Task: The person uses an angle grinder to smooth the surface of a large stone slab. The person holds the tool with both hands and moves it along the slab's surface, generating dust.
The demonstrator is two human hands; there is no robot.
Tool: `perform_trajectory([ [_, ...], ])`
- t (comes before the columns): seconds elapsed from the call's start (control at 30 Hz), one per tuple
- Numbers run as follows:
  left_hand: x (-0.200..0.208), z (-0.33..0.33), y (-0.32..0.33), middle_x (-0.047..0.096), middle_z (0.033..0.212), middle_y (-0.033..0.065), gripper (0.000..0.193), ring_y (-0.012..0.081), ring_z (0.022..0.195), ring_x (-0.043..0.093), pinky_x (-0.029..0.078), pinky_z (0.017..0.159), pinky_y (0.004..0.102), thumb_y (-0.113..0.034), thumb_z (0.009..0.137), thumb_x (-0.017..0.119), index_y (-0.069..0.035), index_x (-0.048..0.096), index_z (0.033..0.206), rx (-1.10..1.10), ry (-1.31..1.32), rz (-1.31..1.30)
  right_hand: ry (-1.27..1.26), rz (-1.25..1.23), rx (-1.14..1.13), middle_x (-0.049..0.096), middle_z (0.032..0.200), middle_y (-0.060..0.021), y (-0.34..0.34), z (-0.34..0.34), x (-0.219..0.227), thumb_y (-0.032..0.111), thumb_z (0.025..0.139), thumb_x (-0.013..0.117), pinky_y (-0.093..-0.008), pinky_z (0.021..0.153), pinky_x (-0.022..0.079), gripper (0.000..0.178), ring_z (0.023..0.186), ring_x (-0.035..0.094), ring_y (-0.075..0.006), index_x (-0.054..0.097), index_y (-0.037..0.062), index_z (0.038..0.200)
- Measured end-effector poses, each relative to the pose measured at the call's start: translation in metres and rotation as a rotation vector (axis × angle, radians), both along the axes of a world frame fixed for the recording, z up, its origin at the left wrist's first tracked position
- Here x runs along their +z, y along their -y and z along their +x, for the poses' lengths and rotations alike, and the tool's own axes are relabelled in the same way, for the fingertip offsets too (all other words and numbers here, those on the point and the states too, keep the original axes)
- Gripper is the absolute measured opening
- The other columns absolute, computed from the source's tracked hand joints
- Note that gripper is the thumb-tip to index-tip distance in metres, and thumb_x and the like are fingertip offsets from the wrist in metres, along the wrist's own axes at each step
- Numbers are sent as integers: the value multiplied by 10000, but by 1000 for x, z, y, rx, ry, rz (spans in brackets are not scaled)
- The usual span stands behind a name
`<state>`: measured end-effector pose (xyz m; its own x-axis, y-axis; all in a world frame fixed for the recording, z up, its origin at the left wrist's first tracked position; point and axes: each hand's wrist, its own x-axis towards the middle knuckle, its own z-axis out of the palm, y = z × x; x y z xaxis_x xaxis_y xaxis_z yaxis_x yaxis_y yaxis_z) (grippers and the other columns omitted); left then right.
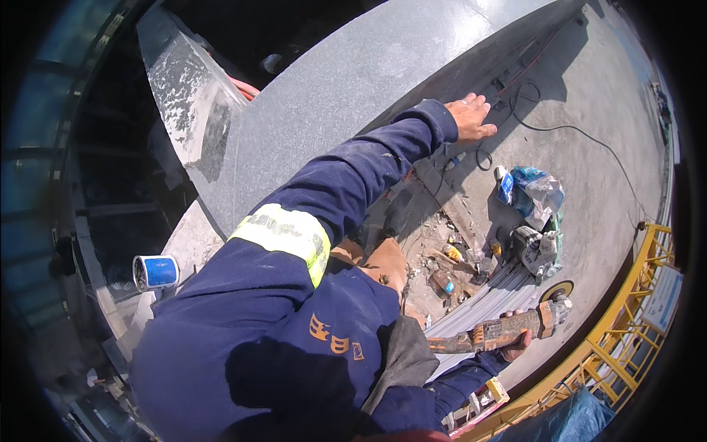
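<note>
My left arm (339, 177), in a dark blue sleeve with a bright reflective band, reaches across a broad grey wall top (317, 96). My left hand (471, 118) is open, fingers stretched out, beside the shaded wall face; whether it touches the wall I cannot tell. Down at the right, my right hand (518, 345) is closed around an orange and grey angle grinder (504, 329). The grinder's round disc (557, 291) shows at its far end, over the pale floor. A black cord (563, 127) lies across the floor beyond my left hand.
Rubble and bottles (444, 281) lie near my legs. A bundle of plastic bags (534, 195) and a dusty grey bag (536, 249) sit beside long pale strips (486, 295). A yellow metal frame (618, 346) runs along the right. A blue and white bucket (156, 272) stands left.
</note>
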<state>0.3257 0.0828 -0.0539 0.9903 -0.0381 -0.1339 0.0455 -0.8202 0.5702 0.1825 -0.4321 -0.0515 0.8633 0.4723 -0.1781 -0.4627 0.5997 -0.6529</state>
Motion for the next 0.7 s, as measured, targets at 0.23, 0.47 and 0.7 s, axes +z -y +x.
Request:
perform_trajectory([
  [0.23, -172, -198, 133, 368, 1536, 237, 763, 373, 1443, 323, 272, 1182, 442, -572, 952, 499, -81, 356, 1518, -160, -466, -396, 148, -58, 18, 499, 1229, -149, 34, 52, 10, 368, 873, 676, -478, 1011, 416, 712, 1104, 510, -298, 363, 84, 1446],
  [0.47, -106, -393, 18, 597, 1352, 173, 584, 315, 1314, 518, 390, 1099, 440, -420, 926, 559, -14, 568, 1346, 189, -871, -442, 254, 81, 44, 481, 1228, -149, 14, 99, -16, 456, 841, 659, -482, 1013, 386, 807, 1106, 500, -292, 333, 28, 1443],
  [0.7, 24, -377, 25, 588, 1331, 220, 486, 391, 1214, 583, 478, 1016, 406, -91, 873, 637, -8, 548, 1343, 485, 272, 34, 233, 237, 371, 404, 1326, -139, -25, 151, -49, 468, 843, 686, -532, 1098, 332, 851, 1211, 437, -301, 298, 41, 1469],
])
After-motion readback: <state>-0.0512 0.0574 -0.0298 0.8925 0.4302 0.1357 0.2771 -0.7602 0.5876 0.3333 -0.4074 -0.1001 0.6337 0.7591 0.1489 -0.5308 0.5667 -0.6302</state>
